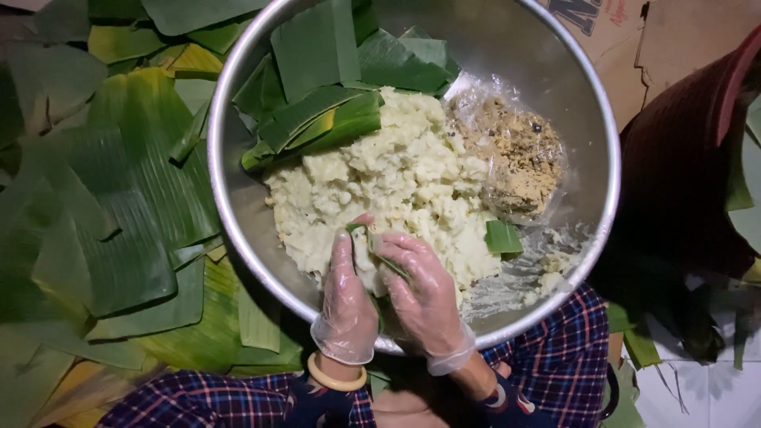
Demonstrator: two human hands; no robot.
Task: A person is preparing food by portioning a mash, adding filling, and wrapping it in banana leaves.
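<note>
1 round steel bowl (pixel 238 103) w/ pale mashed dough (pixel 396 182), 1 clear bag of brown filling (pixel 515 158). 2 gloved hands: left hand (pixel 347 305) & right hand (pixel 422 295) both curled round 1 small folded green leaf strip (pixel 372 242) at dough's near edge.

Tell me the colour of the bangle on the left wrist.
The bangle is pale yellow, cream-like; the head view shows it below the gloved left hand.
</note>
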